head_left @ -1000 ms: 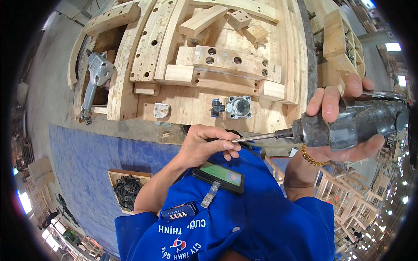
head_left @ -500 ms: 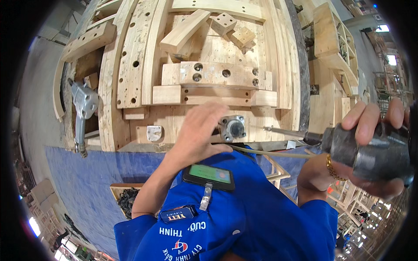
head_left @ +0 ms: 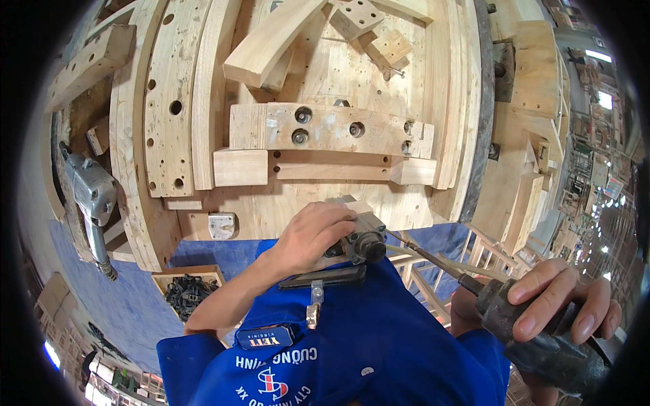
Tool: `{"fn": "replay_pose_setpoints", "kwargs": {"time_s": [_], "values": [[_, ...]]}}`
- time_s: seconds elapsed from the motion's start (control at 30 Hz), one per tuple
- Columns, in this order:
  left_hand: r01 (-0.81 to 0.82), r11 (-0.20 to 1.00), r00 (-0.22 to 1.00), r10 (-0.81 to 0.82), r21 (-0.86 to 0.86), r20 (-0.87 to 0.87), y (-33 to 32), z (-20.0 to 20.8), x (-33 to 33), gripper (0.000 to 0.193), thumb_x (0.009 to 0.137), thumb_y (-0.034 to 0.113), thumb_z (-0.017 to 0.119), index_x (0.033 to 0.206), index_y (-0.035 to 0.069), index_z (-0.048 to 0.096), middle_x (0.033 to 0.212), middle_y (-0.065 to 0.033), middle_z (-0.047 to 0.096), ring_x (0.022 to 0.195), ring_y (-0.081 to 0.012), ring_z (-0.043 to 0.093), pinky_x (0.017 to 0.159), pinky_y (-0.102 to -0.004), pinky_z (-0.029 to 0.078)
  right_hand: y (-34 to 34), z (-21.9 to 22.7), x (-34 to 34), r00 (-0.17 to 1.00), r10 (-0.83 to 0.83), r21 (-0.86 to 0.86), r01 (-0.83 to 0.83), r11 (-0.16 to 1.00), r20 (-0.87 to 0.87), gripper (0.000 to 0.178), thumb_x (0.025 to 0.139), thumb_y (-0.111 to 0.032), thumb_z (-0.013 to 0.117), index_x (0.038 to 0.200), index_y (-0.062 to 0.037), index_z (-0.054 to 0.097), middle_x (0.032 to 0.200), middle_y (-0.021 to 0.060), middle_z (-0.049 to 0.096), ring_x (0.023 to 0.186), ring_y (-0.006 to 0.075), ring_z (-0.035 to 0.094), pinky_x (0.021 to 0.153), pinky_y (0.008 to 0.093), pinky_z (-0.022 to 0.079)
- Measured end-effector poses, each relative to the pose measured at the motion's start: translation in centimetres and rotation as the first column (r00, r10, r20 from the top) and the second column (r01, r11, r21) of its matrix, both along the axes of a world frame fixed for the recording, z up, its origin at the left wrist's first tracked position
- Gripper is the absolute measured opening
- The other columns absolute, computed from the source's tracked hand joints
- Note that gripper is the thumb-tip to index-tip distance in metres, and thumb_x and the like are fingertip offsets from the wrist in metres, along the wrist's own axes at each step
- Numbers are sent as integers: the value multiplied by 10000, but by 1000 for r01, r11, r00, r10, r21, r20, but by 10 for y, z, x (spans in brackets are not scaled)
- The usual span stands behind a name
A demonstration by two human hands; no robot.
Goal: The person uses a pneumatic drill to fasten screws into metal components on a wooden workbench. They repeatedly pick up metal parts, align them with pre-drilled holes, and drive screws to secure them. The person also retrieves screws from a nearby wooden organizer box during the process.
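My left hand [head_left: 310,235] is closed over a grey metal pneumatic cylinder [head_left: 370,245] at the bench's near edge. Bolts show around its round dark end, which points toward me; its underside is hidden. In my right hand [head_left: 556,298], at the lower right, is a dark power screwdriver [head_left: 500,306]. Its long thin bit reaches up and left, its tip close beside the cylinder; I cannot tell whether they touch. Beyond my left hand, a drilled wooden block [head_left: 332,128] sits across the wooden jig [head_left: 206,101], above a shorter rail [head_left: 328,165].
Loose wooden blocks [head_left: 355,19] and a long wooden piece [head_left: 271,44] lie farther back on the jig. At left rests a silver air tool [head_left: 95,193]. A small white plate [head_left: 221,226] lies near the front edge. Below stands a box of dark parts [head_left: 186,294].
My left hand has come down onto the cylinder and gripped it. The screwdriver has moved down and left in my right hand, its bit now slanting. The whole view has shifted closer to the bench.
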State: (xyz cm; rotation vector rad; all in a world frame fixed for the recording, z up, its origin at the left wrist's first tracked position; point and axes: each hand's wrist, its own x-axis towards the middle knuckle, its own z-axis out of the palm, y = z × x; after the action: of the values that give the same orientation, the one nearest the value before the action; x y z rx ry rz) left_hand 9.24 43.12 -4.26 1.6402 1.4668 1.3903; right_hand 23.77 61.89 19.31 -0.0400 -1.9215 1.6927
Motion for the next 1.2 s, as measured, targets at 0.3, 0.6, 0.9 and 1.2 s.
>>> {"fn": "replay_pose_setpoints", "kwargs": {"time_s": [0.3, 0.6, 0.9, 1.2], "values": [[-58, 997, 997, 55, 41, 59, -4, -13, 10, 521, 572, 166, 792, 1037, 63, 582, 1155, -126, 594, 1064, -309, 566, 879, -410, 448, -10, -10, 3, 997, 54, -93, -48, 994, 58, 351, 998, -258, 375, 1328, -141, 388, 1166, 106, 528, 842, 426, 655, 801, 574, 521], [-79, 982, 996, 69, 174, 62, -11, -26, 15, 397, 677, 231, 747, 967, 34, 561, 1138, -186, 612, 1012, -349, 588, 830, -449, 460, -31, -34, -5, 1000, 9, -108, -7, 994, 19, 559, 796, -166, 722, 1260, -127, 414, 1133, 141, 548, 864, 419, 655, 822, 535, 529], [-81, 979, 995, 92, 186, -50, -11, -31, 11, 399, 644, 147, 705, 1006, 28, 587, 1086, -150, 628, 968, -320, 616, 826, -419, 489, -40, -37, -15, 997, -60, -110, 66, 992, 57, 639, 697, -148, 822, 1201, -112, 431, 1090, 140, 567, 841, 395, 664, 790, 503, 544], [-55, 996, 994, 61, 70, -92, -7, -40, 13, 341, 687, 114, 692, 1011, 66, 595, 1048, -130, 636, 973, -303, 615, 788, -410, 492, -30, -54, -20, 998, -56, 20, 55, 998, 37, 532, 770, -196, 760, 1188, -124, 439, 999, 101, 605, 724, 350, 679, 654, 454, 568]]}}
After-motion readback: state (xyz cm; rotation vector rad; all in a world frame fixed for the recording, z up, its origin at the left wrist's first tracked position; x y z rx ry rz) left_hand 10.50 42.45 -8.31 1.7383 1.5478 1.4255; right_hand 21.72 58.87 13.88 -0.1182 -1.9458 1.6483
